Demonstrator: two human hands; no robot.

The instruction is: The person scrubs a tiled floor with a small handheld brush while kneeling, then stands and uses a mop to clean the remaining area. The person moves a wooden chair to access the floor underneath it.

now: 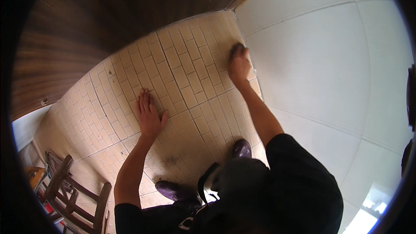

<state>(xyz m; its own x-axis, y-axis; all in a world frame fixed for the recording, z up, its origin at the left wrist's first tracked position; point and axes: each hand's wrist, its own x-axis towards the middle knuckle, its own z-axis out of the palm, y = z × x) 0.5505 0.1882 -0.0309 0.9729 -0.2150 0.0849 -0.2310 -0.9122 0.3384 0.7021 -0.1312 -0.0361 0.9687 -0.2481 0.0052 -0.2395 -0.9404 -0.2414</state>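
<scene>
My left hand (149,115) lies palm down on the beige tiled floor (195,71), thumb spread and nothing held. Up by the foot of the white wall panels (308,61), my right hand (239,66) is closed over a small dark scrubbing pad (236,48) pressed to the tiles. Blur and the fingers hide much of the pad, so its exact kind is unclear. Small dark specks (110,72) dot the floor left of centre, and a greyish stain (172,160) shows between my feet.
A dark brown wooden panel (130,9) borders the floor on the far side and meets the white wall in a corner. My purple shoes (242,149) stand on the tiles. At lower left are a brown wooden stool (81,198) and a bundle of cord (55,164).
</scene>
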